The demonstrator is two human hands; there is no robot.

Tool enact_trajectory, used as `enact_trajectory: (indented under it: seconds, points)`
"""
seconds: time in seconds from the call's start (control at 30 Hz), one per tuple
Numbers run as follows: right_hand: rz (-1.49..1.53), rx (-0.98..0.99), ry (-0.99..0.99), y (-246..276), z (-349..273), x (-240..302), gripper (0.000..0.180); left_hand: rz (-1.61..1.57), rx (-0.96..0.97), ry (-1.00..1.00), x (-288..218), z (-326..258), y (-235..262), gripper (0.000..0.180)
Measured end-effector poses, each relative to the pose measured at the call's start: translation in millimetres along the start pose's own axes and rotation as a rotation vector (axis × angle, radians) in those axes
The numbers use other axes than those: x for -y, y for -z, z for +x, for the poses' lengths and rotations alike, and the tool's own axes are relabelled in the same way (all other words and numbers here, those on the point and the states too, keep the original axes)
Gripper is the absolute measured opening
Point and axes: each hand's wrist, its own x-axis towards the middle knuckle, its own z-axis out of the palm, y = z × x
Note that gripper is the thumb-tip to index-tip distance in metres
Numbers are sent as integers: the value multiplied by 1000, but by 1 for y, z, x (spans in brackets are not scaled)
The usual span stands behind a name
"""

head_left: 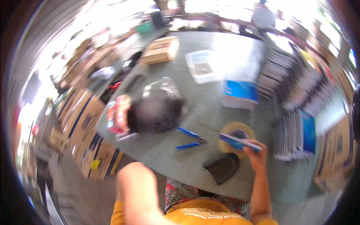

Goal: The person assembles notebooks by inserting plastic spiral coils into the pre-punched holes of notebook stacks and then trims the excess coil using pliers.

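My right hand (258,152) is closed around one end of a slim, flat blue-and-white thing (238,141), whose exact kind I cannot make out. That thing passes in front of a yellowish roll of tape (247,130) lying on the table. Just below sits a dark, flat-looking piece (222,168), rounded on one side. Left of the tape, blue-handled pliers (190,138) lie with their handles spread. My left arm (137,183) is bent, its elbow over the table's near edge; the left hand is out of sight.
A blurred bundle of black coils (159,116) in clear plastic lies on the grey-green table (176,165). Farther off are a wooden box (160,50), a clear plastic tray (200,67) and a blue-topped stack (240,93). Spiral-bound stacks (294,137) line the right; cartons (84,123) stand left.
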Motion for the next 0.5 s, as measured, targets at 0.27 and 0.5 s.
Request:
enact_trajectory:
  seconds: [0.27, 0.5]
  points:
    - [137, -16, 107, 39, 0, -11, 28, -92, 358, 448, 39, 11, -20, 40]
    - [-10, -11, 166, 32, -1, -17, 25, 1106, -83, 429, 180, 12, 44, 36]
